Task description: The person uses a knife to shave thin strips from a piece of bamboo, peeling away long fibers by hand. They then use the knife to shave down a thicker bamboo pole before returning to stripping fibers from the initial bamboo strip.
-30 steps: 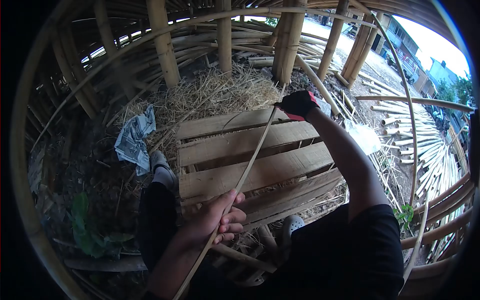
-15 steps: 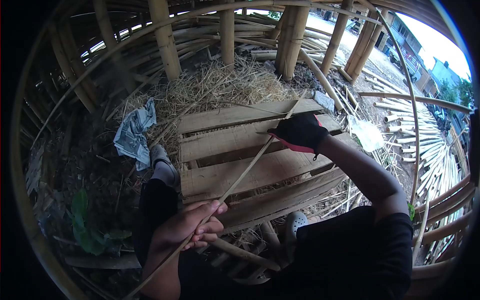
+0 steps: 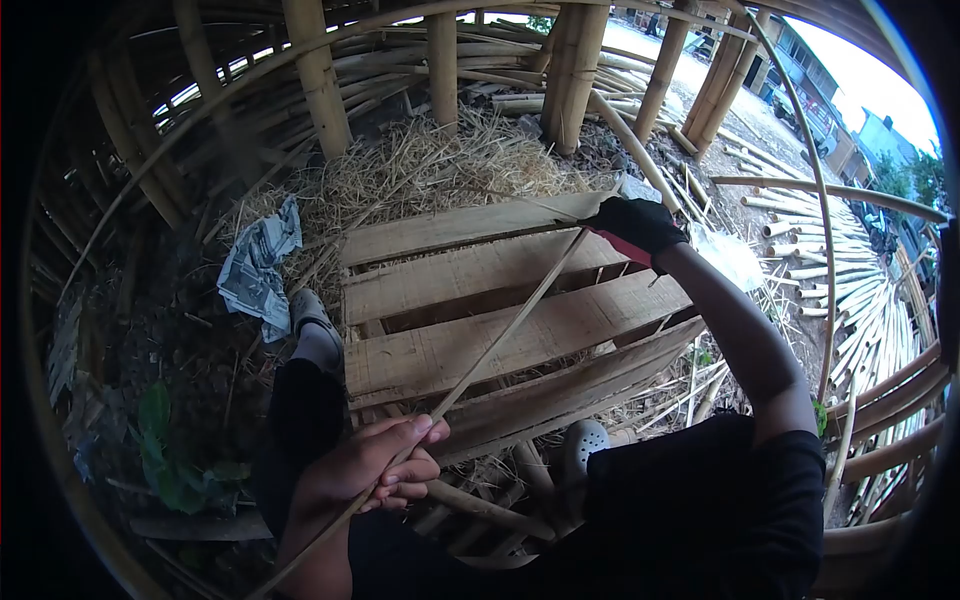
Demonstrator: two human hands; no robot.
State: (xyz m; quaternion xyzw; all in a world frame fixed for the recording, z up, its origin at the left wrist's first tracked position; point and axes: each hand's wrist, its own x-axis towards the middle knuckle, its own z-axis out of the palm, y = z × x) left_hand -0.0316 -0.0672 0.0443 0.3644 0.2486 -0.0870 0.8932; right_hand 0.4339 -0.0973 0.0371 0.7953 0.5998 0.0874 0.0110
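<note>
A long thin bamboo strip (image 3: 512,328) runs diagonally over a slatted wooden platform (image 3: 470,272). My left hand (image 3: 395,463), bare, is closed round the strip near its lower part, and the strip's tail passes below along my forearm. At the strip's upper end, my right hand (image 3: 634,228) wears a black and red glove, with its fingers closed at the strip. A thin dark piece juts out to the left of the gloved fingers; whether it is a blade or another sliver I cannot tell.
Dry shavings (image 3: 430,165) lie behind the platform, with crumpled newspaper (image 3: 258,262) at the left. Upright bamboo posts (image 3: 575,80) stand beyond. Cut bamboo poles (image 3: 850,290) cover the ground at the right. A curved bamboo strip (image 3: 822,200) arches in front of them.
My right hand has moved right and slightly up, to the far end of the strip. My left hand keeps its hold in nearly the same place. The view has shifted slightly.
</note>
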